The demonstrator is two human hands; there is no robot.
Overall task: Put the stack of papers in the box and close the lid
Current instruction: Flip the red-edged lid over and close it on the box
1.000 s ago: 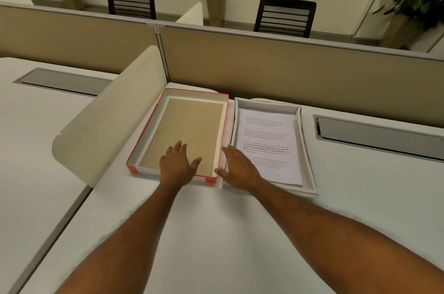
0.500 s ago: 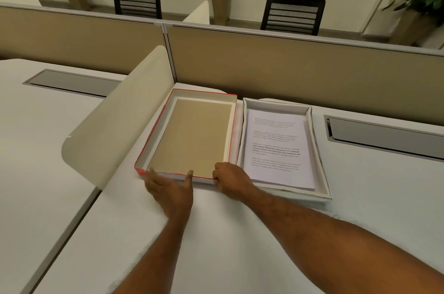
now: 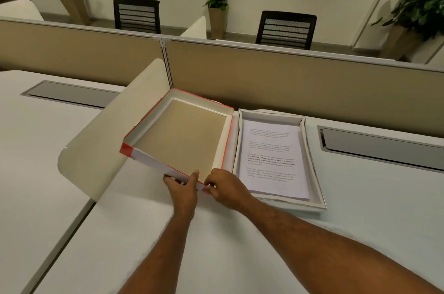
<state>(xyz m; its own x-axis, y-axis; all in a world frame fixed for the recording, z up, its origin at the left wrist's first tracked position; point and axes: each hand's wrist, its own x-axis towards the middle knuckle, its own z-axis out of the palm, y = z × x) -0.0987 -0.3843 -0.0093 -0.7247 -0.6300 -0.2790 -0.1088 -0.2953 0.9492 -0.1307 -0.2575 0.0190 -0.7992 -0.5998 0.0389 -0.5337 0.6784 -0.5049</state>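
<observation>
Between both hands (image 3: 185, 188), the lid's (image 3: 177, 139) near edge.

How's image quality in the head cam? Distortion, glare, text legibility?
Head view: wide-angle bowing bends the partition rail; warm, even light, soft shadows, no glare. Print on the stack of papers is mostly too small to read. Both hands, left hand and right hand, are sharp on the red-edged lid.

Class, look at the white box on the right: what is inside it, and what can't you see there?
Inside the white box lies the stack of papers, its top sheet printed with text. The lower sheets and the box floor beneath them are covered.
</observation>
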